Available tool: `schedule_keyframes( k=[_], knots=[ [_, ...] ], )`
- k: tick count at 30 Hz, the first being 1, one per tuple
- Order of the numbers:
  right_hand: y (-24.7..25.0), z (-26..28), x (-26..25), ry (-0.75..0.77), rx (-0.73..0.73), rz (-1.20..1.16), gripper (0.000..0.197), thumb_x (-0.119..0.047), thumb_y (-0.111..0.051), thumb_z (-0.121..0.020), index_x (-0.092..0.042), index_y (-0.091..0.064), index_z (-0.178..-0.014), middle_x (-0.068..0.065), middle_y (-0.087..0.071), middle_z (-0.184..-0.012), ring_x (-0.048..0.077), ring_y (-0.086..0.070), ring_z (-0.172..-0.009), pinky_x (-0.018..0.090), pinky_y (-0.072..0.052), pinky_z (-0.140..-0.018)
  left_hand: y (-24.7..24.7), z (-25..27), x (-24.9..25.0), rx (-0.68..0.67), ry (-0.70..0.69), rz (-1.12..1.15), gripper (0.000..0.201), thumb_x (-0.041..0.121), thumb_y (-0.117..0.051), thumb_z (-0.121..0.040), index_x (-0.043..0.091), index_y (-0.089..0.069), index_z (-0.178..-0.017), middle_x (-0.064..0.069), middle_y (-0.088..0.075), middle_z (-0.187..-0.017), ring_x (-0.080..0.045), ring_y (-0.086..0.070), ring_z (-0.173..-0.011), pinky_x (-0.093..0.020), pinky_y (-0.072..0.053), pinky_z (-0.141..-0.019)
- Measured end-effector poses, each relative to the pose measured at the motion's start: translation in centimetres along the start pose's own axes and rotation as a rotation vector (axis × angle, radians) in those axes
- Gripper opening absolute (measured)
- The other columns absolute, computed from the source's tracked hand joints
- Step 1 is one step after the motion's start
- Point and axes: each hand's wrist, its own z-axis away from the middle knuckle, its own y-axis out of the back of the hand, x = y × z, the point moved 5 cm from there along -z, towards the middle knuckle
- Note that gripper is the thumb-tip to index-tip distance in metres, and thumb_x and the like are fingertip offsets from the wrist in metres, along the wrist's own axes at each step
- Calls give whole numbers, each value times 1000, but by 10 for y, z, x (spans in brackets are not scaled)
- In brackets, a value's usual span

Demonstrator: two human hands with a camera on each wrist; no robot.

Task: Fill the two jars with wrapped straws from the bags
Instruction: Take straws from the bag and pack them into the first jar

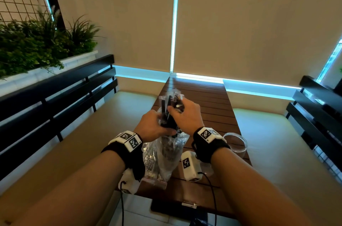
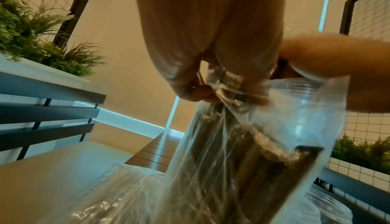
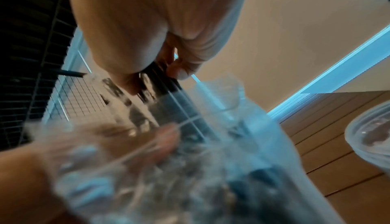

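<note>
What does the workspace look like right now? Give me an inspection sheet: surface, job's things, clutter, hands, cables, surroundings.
Surface: brown slatted table, narrow, between two cushioned benches.
Job's things: clear bag of dark wrapped straws held up over the table; a second bag lies beneath; one clear jar at the right edge looks empty; second jar not seen.
Clutter: nothing seen.
Hands: left hand grips the bag's neck; right hand grips the straw tops sticking out.
Cables: black leads hang from the wrist cameras toward the floor.
Surroundings: drawn blinds, black slatted bench backs, planter of greenery on the left.
</note>
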Motion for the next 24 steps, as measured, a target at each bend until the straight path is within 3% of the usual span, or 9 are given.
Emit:
schedule_keyframes(
  k=[4,7,10,13,15,17,20,21,24],
  knots=[
    [-4,2,-9,-81,-76,-213,35,-31,-84,-75,-19,-72,-105,-7,-74,-93,0,-68,-81,7,-48,-73,-3,-3,13,57,-122,105,41,28,-85,-63,24,-75,-102,11,-74,-84,-1,-68,-75,-22,-54,-68],
    [-14,7,0,-164,-190,-436,57,-29,-90,-67,-24,-65,-118,-6,-73,-106,5,-69,-96,25,-57,-85,1,-4,13,68,-90,68,33,40,-71,-71,26,-73,-100,5,-75,-88,-12,-69,-79,-32,-56,-73],
    [-18,9,7,-149,-246,-447,76,-24,-92,-64,-22,-57,-132,-7,-68,-119,9,-65,-108,28,-53,-92,5,0,10,111,-51,105,39,39,-58,-76,20,-72,-107,-7,-75,-99,-25,-68,-91,-38,-55,-83],
    [-21,11,13,-170,-239,-372,83,-46,-88,-62,-28,-54,-134,-9,-63,-127,11,-60,-115,33,-50,-97,5,5,14,138,-50,171,38,35,-57,-76,17,-72,-107,-11,-74,-101,-29,-68,-95,-43,-56,-86],
    [-26,14,17,-158,-238,-229,77,-73,-74,-60,-35,-59,-126,-11,-62,-123,12,-57,-116,38,-47,-99,3,4,16,147,-44,200,31,33,-56,-77,16,-70,-100,-12,-73,-97,-30,-68,-92,-45,-57,-83],
    [-33,15,23,-169,-255,-164,66,-81,-63,-67,-38,-62,-117,-13,-64,-114,9,-57,-111,39,-48,-96,-1,1,16,127,-27,195,17,31,-59,-81,20,-66,-93,-11,-72,-94,-26,-68,-88,-40,-56,-79],
    [-29,13,12,-157,-261,-255,31,-43,-64,-92,-23,-60,-116,-15,-62,-96,-11,-59,-88,10,-47,-79,-8,-8,14,84,-45,88,11,33,-56,-80,25,-63,-83,-4,-68,-83,-18,-65,-78,-32,-52,-67],
    [-27,11,9,-159,-246,-267,26,-35,-62,-95,-19,-58,-115,-16,-61,-93,-11,-59,-84,8,-47,-75,-11,-11,13,66,-53,46,12,32,-56,-80,23,-64,-80,-3,-67,-79,-19,-64,-75,-34,-53,-65],
    [-19,8,9,-181,-105,-272,19,-32,-60,-96,-18,-58,-109,-5,-67,-97,7,-63,-90,29,-53,-84,-13,-16,22,40,-111,31,22,25,-61,-73,13,-70,-90,3,-63,-73,-18,-60,-71,-38,-54,-64]
  ],
)
